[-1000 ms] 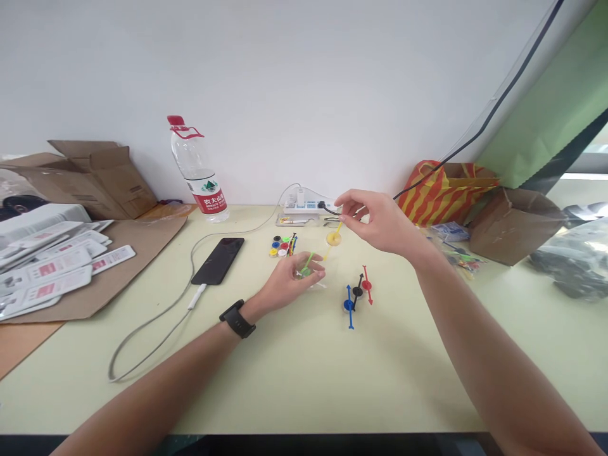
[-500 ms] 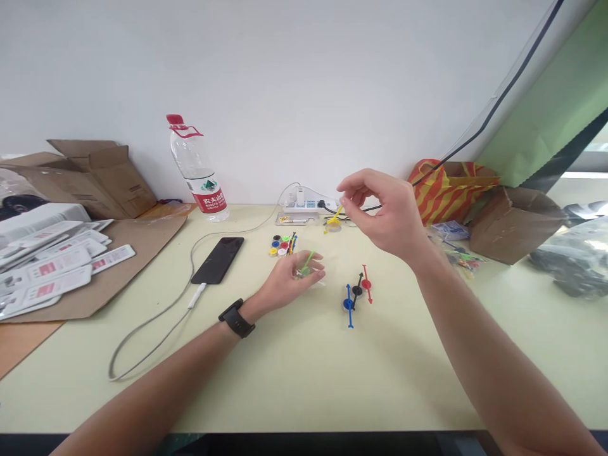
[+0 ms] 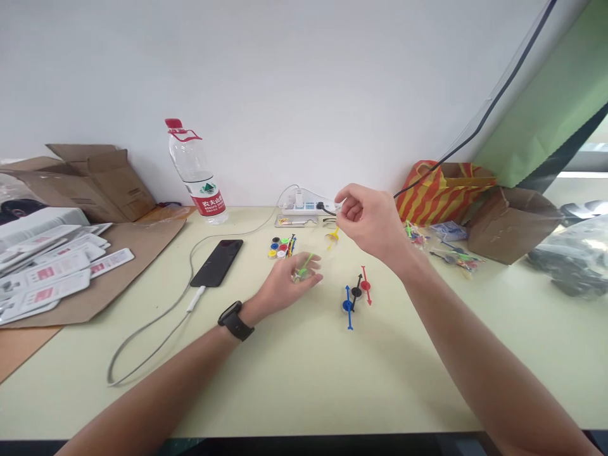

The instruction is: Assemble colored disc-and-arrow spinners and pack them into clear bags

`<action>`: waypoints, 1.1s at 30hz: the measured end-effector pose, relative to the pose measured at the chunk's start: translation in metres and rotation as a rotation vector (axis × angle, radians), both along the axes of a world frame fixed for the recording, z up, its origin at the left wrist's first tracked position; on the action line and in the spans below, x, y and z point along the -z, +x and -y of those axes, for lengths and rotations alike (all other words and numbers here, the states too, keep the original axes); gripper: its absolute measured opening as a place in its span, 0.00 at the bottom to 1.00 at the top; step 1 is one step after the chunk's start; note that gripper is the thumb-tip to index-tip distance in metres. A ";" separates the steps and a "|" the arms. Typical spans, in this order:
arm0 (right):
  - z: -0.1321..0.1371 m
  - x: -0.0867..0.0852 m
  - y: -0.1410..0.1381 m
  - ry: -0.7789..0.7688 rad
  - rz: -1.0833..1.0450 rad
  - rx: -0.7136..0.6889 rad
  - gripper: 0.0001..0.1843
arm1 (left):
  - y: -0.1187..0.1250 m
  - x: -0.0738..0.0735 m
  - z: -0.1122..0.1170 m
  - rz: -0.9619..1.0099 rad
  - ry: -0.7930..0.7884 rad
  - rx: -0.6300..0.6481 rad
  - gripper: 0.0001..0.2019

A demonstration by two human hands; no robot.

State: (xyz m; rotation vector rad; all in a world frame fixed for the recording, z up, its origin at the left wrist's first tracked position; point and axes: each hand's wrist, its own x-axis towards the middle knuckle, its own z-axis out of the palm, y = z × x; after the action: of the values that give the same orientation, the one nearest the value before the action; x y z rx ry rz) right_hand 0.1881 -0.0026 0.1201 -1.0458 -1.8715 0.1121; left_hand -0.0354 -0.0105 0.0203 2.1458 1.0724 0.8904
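Note:
My left hand, with a black watch on its wrist, is curled around a green arrow spinner; something clear beside it is hard to make out. My right hand is raised above the table, its thumb and forefinger pinched at the upper end of a yellow arrow spinner. That spinner hangs tilted from the fingertips and its lower end is blurred. On the table below lie a blue spinner, a black spinner and a red spinner, set close together in a slanting row.
Several coloured discs and arrows lie behind my left hand. A phone on a cable, a water bottle and a cardboard box are leftward. A power strip sits by the wall; bagged parts and a striped bag are rightward.
My right hand has dipped slightly and curled its fingers more, and the yellow spinner now hangs lower and steeper. My left hand has hardly moved.

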 end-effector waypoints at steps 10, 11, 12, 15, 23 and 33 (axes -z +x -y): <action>0.006 -0.004 0.003 -0.065 0.312 -0.218 0.12 | -0.003 0.005 -0.006 0.045 -0.090 0.025 0.21; 0.005 -0.003 0.004 -0.050 0.338 -0.207 0.12 | -0.004 0.005 -0.006 0.054 -0.106 0.034 0.21; 0.003 -0.002 0.004 -0.035 0.360 -0.188 0.13 | -0.004 0.005 -0.006 0.059 -0.116 0.040 0.21; -0.001 0.001 0.004 -0.008 0.414 -0.152 0.13 | -0.005 0.004 -0.007 0.053 -0.124 0.039 0.22; -0.002 -0.002 0.010 0.029 0.358 -0.043 0.10 | -0.004 0.001 -0.008 0.057 -0.066 0.037 0.16; -0.027 0.023 0.048 -0.899 0.789 -0.288 0.18 | -0.007 0.004 -0.014 0.148 -0.229 -0.020 0.22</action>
State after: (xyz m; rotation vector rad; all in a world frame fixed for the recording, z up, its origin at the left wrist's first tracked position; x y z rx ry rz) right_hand 0.2362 0.0245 0.0967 -1.5389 -2.7863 0.8822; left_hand -0.0423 0.0032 0.0160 1.8552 1.0678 0.8760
